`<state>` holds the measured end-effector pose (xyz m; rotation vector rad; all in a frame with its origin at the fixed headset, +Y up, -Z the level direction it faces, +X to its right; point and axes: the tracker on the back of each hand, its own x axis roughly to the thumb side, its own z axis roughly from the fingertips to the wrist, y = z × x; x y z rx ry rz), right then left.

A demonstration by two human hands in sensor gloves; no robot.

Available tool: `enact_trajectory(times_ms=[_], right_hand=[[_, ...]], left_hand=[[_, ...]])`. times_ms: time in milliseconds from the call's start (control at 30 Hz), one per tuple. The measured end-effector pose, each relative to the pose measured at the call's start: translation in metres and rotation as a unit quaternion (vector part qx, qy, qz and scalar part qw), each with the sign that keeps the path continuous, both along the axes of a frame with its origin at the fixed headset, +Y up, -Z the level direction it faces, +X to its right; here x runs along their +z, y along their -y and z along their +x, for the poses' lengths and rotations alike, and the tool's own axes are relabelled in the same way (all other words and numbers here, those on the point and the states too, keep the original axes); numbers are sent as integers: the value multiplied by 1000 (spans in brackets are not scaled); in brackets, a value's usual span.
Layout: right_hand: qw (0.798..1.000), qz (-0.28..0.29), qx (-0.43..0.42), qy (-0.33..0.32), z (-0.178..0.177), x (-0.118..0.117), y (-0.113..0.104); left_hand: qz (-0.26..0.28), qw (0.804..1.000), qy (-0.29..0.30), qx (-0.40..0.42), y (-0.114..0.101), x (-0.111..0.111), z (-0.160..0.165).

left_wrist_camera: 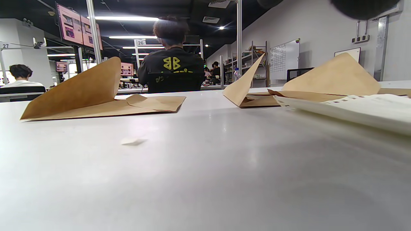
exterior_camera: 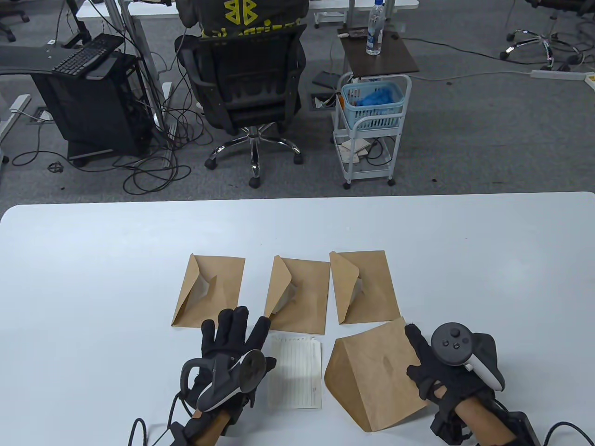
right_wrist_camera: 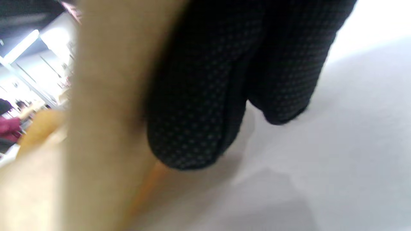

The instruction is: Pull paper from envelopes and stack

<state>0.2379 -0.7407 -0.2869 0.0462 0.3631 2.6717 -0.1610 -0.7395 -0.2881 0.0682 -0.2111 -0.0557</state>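
Three brown envelopes lie in a row with flaps raised: left [exterior_camera: 209, 290], middle [exterior_camera: 297, 297], right [exterior_camera: 365, 288]. Something pale shows inside each opening. A lined white sheet [exterior_camera: 295, 371] lies flat on the table in front of the middle one. My left hand [exterior_camera: 234, 330] is spread open and empty just left of the sheet. My right hand [exterior_camera: 418, 353] grips the right edge of a fourth envelope [exterior_camera: 372, 376], bowed up off the table. In the right wrist view my gloved fingers [right_wrist_camera: 208, 96] press against that envelope [right_wrist_camera: 106, 128]. The left wrist view shows an envelope [left_wrist_camera: 96, 96] and the sheet [left_wrist_camera: 353, 109].
The white table [exterior_camera: 93, 278] stretches bare to the left, right and far side of the envelopes. Beyond its far edge are an office chair [exterior_camera: 246, 88] with a seated person, a white cart [exterior_camera: 367, 130] and floor cables.
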Motion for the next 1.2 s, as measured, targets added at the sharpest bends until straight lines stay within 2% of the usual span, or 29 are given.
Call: enact_trajectory(times_ms=[233,333,433,633,933,1200], right_hand=[[993,31,116,-17,-13,-2,8],[980,7,196,-32,-19,-2,12],[966,16,254,-35,-25,-1,12],[968,11,246,-41,-27,-3,13],[982,-20,185,-30,-16,-13,6],[984,35,174,19,-26,-41,-19]], left_hand=[[-1,1000,0,0,0,1,1],[-1,1000,-1,1,1,1,1],[0,1000,0,1,1,1,2],[-1,1000,2,-1,1,1,3],[0,1000,-1,1,1,0,3],[4,1000,3,-1,1,1,4]])
